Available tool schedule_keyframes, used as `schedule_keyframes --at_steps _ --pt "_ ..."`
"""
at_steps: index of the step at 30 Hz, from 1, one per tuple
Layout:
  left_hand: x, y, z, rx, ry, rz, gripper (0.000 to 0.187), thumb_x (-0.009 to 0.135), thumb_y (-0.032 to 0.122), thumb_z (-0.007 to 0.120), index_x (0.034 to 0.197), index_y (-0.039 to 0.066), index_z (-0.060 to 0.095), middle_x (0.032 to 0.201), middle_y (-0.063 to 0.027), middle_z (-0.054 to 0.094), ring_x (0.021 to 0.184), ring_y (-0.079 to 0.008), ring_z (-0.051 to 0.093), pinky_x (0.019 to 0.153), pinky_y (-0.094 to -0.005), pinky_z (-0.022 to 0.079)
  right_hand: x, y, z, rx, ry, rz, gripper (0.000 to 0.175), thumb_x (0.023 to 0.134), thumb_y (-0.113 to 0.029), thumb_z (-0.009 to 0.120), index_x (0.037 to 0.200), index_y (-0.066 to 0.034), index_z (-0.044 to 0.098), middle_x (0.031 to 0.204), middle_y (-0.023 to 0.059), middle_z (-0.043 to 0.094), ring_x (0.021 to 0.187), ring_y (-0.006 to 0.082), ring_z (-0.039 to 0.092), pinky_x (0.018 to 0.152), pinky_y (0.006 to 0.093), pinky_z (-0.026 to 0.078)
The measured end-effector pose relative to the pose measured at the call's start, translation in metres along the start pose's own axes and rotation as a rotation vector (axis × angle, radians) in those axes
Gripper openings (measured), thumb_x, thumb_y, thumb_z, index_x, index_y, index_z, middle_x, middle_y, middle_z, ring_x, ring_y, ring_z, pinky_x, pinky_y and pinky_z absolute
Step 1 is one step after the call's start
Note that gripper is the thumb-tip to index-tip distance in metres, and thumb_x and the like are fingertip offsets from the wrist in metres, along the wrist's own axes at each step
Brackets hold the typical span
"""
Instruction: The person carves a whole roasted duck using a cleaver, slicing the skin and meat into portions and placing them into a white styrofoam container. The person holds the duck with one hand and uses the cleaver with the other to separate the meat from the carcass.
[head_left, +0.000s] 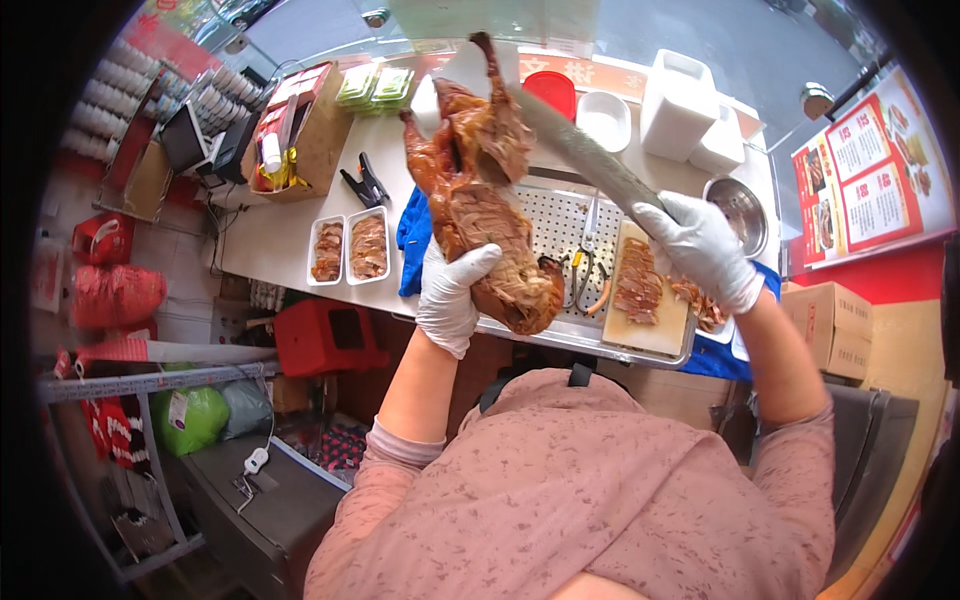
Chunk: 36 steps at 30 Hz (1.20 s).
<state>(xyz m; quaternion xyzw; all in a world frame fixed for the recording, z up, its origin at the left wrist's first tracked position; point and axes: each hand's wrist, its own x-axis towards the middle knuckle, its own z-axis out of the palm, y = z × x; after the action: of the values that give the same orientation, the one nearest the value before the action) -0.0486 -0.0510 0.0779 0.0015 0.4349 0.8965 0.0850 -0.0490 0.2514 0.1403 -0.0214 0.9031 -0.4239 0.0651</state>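
Note:
A partly carved roast duck (487, 202) is held up over the counter, its leg pointing away from me and pale meat showing on the cut side. My gloved left hand (454, 296) grips its near end, thumb over the meat. In my gloved right hand (701, 247) is a long, broad-bladed knife (581, 154), whose blurred blade reaches up to the duck's far part; I cannot tell whether it touches. Below lies a perforated metal tray (555, 217) with kitchen scissors (583, 259). A white cutting board (656, 334) on its right side carries sliced duck (636, 281).
Two white containers of sliced duck (349, 247) sit left, near a black clamp-like tool (365, 182). Blue cloth (412, 240) borders the tray. Beyond are a red lid (550, 94), stacked white containers (677, 105) and a steel bowl (735, 214). A cardboard box (319, 146) stands far left.

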Motion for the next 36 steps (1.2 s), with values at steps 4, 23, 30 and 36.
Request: schedule_keyframes --at_steps 4,23,30,36 --pt "0.006 0.009 -0.039 0.164 0.150 0.145 0.073 0.080 -0.011 0.081 0.147 0.002 0.052 0.132 -0.0088 0.066 0.119 -0.0233 0.068 0.107 -0.0401 0.057 -0.006 0.060 0.070 0.408 0.000 0.239 0.047 0.111 -0.045 0.059 0.091 -0.0037 0.069 0.065 0.0021 0.064 0.053 0.0111 0.063 0.048 0.0300 0.049" --pt "-0.003 -0.049 -0.068 0.209 0.117 -0.091 0.081 0.080 -0.005 0.083 0.152 0.005 0.049 0.134 -0.0069 0.066 0.122 -0.0193 0.066 0.110 -0.0364 0.053 0.067 -0.042 0.096 0.656 0.132 -0.073 0.020 0.106 -0.020 0.067 0.105 -0.0008 0.068 0.087 0.0031 0.070 0.074 0.0087 0.064 0.068 0.0259 0.052" --pt "0.007 -0.063 -0.059 -0.226 0.059 -0.322 0.065 0.092 0.011 0.072 0.152 0.003 0.048 0.137 -0.0156 0.067 0.123 -0.0303 0.069 0.109 -0.0468 0.057 0.013 0.026 0.123 0.731 0.355 -0.140 0.009 0.109 -0.014 0.066 0.108 -0.0057 0.070 0.096 0.0002 0.073 0.079 0.0054 0.062 0.071 0.0231 0.052" --pt "0.024 -0.087 -0.090 -0.310 0.058 -0.416 0.067 0.094 0.011 0.071 0.155 0.002 0.044 0.142 -0.0180 0.064 0.127 -0.0337 0.068 0.109 -0.0484 0.058 -0.004 0.099 0.085 1.052 0.578 -0.041 0.014 0.111 -0.018 0.063 0.106 -0.0079 0.071 0.097 0.0021 0.073 0.081 0.0092 0.064 0.071 0.0228 0.050"
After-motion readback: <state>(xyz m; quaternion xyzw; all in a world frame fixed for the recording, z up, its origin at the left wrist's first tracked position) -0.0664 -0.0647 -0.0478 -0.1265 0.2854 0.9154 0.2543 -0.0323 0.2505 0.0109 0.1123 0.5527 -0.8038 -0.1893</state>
